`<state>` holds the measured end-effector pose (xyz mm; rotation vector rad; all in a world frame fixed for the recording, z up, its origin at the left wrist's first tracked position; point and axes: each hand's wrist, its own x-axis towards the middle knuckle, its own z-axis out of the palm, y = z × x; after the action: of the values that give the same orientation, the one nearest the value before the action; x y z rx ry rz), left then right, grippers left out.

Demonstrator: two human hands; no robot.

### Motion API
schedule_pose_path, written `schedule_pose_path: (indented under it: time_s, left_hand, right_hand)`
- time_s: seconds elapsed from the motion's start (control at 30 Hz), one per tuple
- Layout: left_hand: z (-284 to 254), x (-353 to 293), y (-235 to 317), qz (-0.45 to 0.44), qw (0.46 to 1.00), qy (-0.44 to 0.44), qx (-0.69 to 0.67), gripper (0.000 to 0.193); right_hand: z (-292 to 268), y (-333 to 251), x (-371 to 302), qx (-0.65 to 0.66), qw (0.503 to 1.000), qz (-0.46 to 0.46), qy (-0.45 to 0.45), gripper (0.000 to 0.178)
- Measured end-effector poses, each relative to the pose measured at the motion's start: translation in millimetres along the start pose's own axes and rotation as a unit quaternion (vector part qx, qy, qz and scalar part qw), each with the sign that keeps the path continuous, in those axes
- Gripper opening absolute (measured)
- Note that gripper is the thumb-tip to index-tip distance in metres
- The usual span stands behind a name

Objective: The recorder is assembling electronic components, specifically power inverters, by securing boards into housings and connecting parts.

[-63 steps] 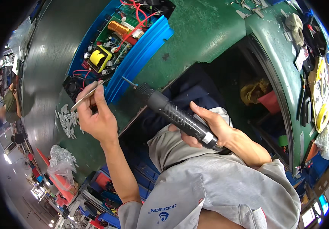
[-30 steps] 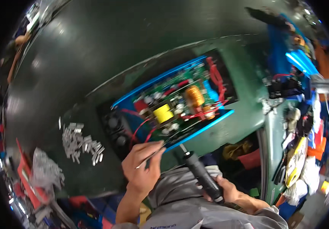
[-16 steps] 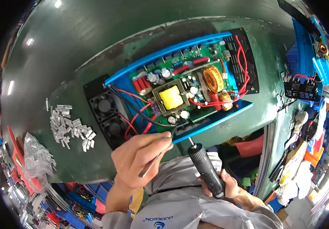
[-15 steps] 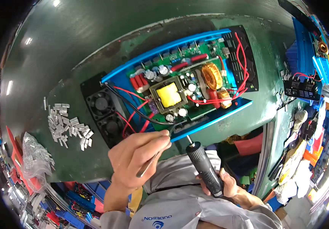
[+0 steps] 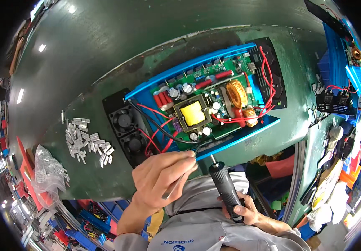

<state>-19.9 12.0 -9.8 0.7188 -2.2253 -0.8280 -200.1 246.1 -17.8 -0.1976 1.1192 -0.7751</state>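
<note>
Tabletop (image 5: 92,180): green, near edge next to the person's lap.

Unit (image 5: 247,134): one, blue, open-topped, lying by the tabletop's near edge, tilted up toward the right. Fitted with two black fans (image 5: 125,120) at left, yellow transformer (image 5: 192,113) at middle, copper coil (image 5: 236,94) and red wires (image 5: 268,71) at right.

Left hand (image 5: 166,178): fingertips pinched together on a slim metal tool (image 5: 172,189), at the unit's near wall; tool tip partly hidden.

Right hand (image 5: 247,211): clamped around a black screwdriver (image 5: 226,190), bit just beside that wall; contact cannot be told.

Metal pieces (image 5: 89,140): loose pile, left of the fans.

Clear bag (image 5: 46,171): by the tabletop's near-left corner.

Second unit (image 5: 335,102): toward the tabletop's right edge.
</note>
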Motion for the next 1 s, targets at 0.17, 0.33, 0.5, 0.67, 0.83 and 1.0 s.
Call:
schedule_pose_path:
  time_s: [0.17, 0.33, 0.5, 0.67, 0.83, 1.0]
  left_hand:
    - [-12.0, 3.6, 12.7, -0.031, 0.991, 0.050, -0.118, 0.035]
    - [-13.4, 11.3, 24.8, 0.005, 0.976, -0.104, 0.191, 0.033]
    - [-2.5, 13.1, 23.6, -0.013, 0.957, -0.149, 0.248, 0.039]
    - [-4.5, 14.8, 21.6, 0.024, 0.944, -0.176, 0.278, 0.038]
    - [-6.3, 20.9, 24.0, 0.022, 0.942, -0.199, 0.269, 0.036]
    - [-9.8, 30.9, 26.1, 0.046, 0.921, -0.256, 0.289, 0.037]
  right_hand:
    - [-2.6, 14.1, -4.6, -0.010, 1.000, 0.003, 0.017, 0.070]
    - [-0.9, 20.5, -1.8, -0.099, 0.994, -0.017, 0.053, 0.071]
    - [-3.0, 22.7, -1.0, -0.086, 0.995, -0.021, 0.043, 0.084]
    - [-0.1, 20.1, 2.6, -0.094, 0.993, -0.048, 0.046, 0.103]
    - [1.3, 10.8, 4.1, -0.130, 0.989, -0.059, 0.049, 0.096]
    - [0.3, 25.1, 8.8, -0.134, 0.986, -0.062, 0.075, 0.094]
